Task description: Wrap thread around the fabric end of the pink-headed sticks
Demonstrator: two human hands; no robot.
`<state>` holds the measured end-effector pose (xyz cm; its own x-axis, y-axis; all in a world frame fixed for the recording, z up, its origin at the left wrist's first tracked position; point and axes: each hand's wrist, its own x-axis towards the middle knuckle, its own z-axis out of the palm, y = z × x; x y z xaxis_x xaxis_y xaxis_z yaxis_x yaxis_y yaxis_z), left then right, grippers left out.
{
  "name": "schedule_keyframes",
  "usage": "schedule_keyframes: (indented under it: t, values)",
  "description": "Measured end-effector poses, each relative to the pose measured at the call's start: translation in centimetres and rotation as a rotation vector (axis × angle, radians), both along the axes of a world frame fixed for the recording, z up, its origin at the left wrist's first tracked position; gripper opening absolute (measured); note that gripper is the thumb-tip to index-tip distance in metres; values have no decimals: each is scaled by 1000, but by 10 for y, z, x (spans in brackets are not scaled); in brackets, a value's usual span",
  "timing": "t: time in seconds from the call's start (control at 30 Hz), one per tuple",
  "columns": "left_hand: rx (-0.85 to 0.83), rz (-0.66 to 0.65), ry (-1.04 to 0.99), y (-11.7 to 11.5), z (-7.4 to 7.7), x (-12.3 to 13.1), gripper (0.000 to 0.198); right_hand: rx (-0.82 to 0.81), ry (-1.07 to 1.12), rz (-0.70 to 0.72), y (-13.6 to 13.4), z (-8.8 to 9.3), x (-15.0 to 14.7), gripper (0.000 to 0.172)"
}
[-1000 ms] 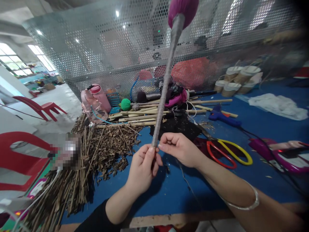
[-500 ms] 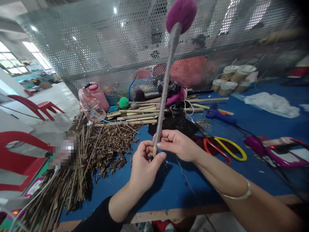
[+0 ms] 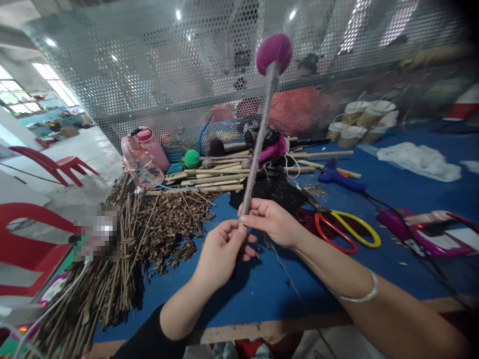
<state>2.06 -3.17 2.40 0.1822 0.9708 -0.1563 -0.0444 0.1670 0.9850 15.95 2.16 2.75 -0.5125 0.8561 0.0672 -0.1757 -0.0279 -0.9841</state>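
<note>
A long stick wrapped in grey yarn stands tilted slightly right, topped by a round purple ball. My left hand pinches its bare lower end between thumb and fingers. Just above, my right hand has its thumb and fingers closed on the wrapped part near the bottom. A thin grey strand hangs below my right hand toward the table's front edge. The fingertips of both hands nearly touch around the stick.
Dry stems and crumbled leaves cover the left side. Scissors with red and yellow handles, a blue glue gun and white fluff lie right. Bare sticks and a green ball are behind, before a perforated metal panel.
The purple ball has come down and the stick appears shorter in view. My left thumb has closed onto the stick's lower end, and its other fingers now show beneath.
</note>
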Motion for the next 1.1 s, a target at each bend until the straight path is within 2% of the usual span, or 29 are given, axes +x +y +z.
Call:
schedule_keyframes:
  t: [0.13,0.23,0.4,0.57,0.7,0.83,1.1]
  values:
    - [373,256,409,0,-10,-4,32,85,-118,-107,-2,-1,-6,26]
    - [508,268,488,-1,-12,-7,22,132,-143,-123,-6,5,-5,23]
    - [424,152,288,-3,-5,-7,26,200,-119,1,-8,15,5,21]
    - [231,84,-38,-4,3,-7,27,297,-202,-59,-8,18,10,18]
    - [109,7,-191,-4,6,-7,29,299,-141,32,-12,19,11,19]
    - [92,-25,-206,-5,7,-6,32,385,-125,24,-17,20,11,17]
    - [195,39,-118,-5,4,-9,34,603,-253,-41,-20,24,12,14]
